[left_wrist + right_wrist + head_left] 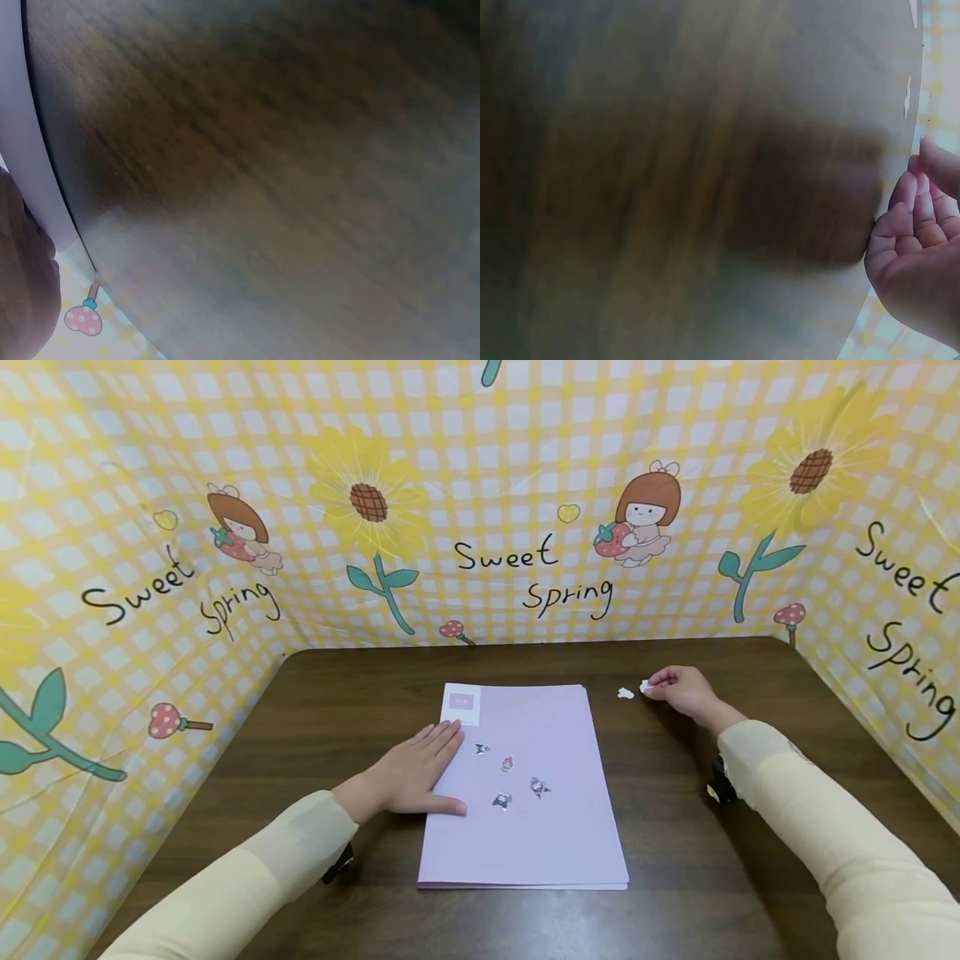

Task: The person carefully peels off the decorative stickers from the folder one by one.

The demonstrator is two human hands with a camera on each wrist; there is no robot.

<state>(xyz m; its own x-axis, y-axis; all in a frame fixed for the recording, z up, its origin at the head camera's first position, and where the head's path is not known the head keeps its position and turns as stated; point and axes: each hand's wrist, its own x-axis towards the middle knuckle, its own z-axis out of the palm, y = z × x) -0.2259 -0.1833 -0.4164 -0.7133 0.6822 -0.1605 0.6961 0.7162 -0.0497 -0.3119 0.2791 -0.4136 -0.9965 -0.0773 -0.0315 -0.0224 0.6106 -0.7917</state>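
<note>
My left hand [416,770] lies flat with fingers spread, pressing on the left side of a lilac folder [525,852]. Several small cartoon stickers, among them a pink one [507,764] and a dark-eared one [502,800], are scattered over its middle. At the back right, my right hand [684,692] pinches a small white cut-out piece [645,687] between thumb and fingertips, low over the table. Just left of it another white cut-out piece [626,693] lies on the wood. The right wrist view shows the curled fingers [926,225] at the frame's edge.
A white card with a pink square [462,703] sits at the folder's top left corner. The dark wooden table [337,693] runs back to a yellow checked cloth [495,485], which also hangs at both sides.
</note>
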